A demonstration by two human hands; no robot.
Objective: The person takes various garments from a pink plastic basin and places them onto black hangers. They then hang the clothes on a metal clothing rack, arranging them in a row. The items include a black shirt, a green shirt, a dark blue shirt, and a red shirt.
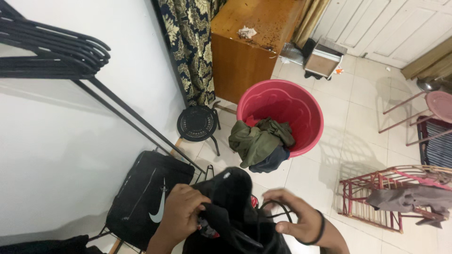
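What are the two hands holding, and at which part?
A black garment: left hand grips its bunched upper edge, right hand pinches its thin strap.

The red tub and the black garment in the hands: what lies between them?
Head view: bare white floor tiles; green clothes droop over the red tub rim toward the black garment.

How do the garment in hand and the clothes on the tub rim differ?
The black garment is gripped by the left hand and right hand; the olive clothes are untouched. Black is held up; olive hangs draped over the red tub rim. Both are crumpled fabric.
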